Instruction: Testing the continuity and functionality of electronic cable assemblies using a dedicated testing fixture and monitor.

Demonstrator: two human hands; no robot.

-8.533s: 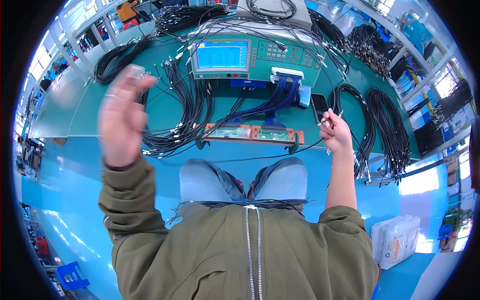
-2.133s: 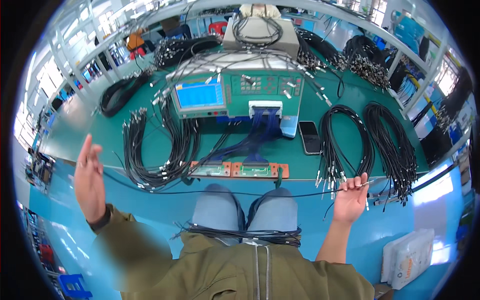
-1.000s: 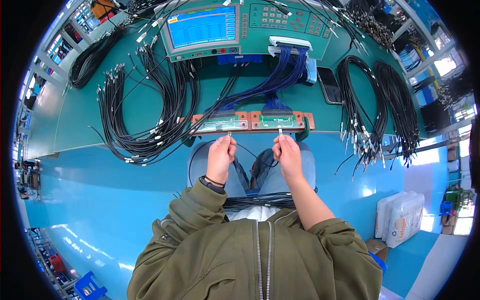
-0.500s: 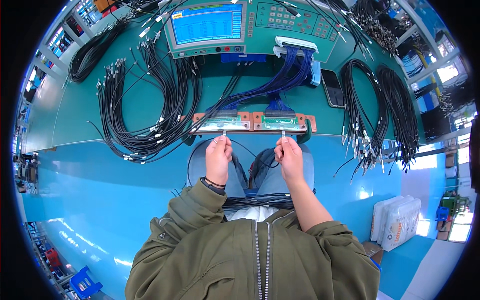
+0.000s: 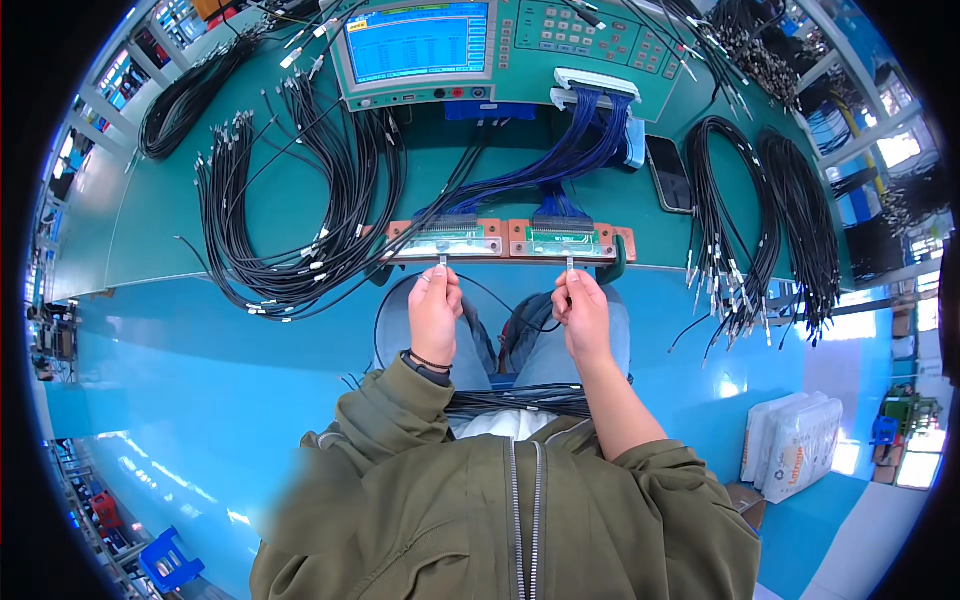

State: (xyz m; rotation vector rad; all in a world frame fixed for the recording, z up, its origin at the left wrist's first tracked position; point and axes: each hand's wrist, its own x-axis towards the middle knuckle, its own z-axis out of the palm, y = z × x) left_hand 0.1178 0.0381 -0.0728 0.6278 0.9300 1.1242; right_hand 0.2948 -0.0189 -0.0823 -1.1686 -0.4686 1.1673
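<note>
My left hand (image 5: 435,310) pinches one small flat silver cable connector (image 5: 443,262) between thumb and fingers, right at the front edge of the left test board (image 5: 440,246). My right hand (image 5: 584,312) pinches a similar connector (image 5: 570,263) at the front edge of the right test board (image 5: 562,243). Whether either connector sits inside its socket cannot be made out. A thin black cable (image 5: 490,289) curves between the hands over my lap. Both boards are green under clear covers on a copper-coloured bar, with blue wires (image 5: 560,165) running from them.
A green tester (image 5: 590,40) with a lit screen (image 5: 418,45) stands at the back. Black cable bundles lie left (image 5: 235,215) and right (image 5: 735,180), beside a phone (image 5: 668,174). More cables (image 5: 520,400) rest across my lap. White sacks (image 5: 795,448) stand on the floor.
My left hand and its connector have shifted slightly left along the board. My right hand has moved very slightly right. Both hands keep their pinch; the whole view has tilted a little.
</note>
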